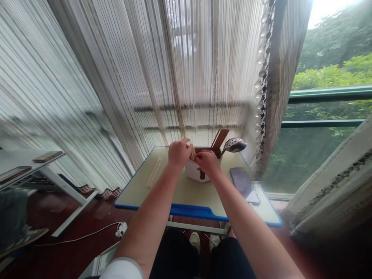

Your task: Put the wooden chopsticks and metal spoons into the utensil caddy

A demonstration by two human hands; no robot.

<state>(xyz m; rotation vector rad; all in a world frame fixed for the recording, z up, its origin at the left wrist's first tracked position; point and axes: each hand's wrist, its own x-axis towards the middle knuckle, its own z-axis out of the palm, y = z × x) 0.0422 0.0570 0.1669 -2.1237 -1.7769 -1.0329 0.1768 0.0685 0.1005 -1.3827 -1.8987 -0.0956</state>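
Observation:
My left hand [179, 153] and my right hand [207, 162] meet above a white utensil holder [197, 173], gripping a small bundle of pale wooden chopsticks [192, 152] at its rim. Flat wooden utensils [220, 138] and a metal slotted ladle [235, 145] lean out of the holder's back. Left of my hands, a few loose chopsticks [154, 172] lie on the blue-edged beige table [186, 193].
A dark tablet [241, 182] lies on the table's right side, partly blurred. String curtains [174, 69] hang behind the table, and a window [325, 112] is at right. A white table [29, 162] holding flat devices stands at left. A cable [87, 232] crosses the floor.

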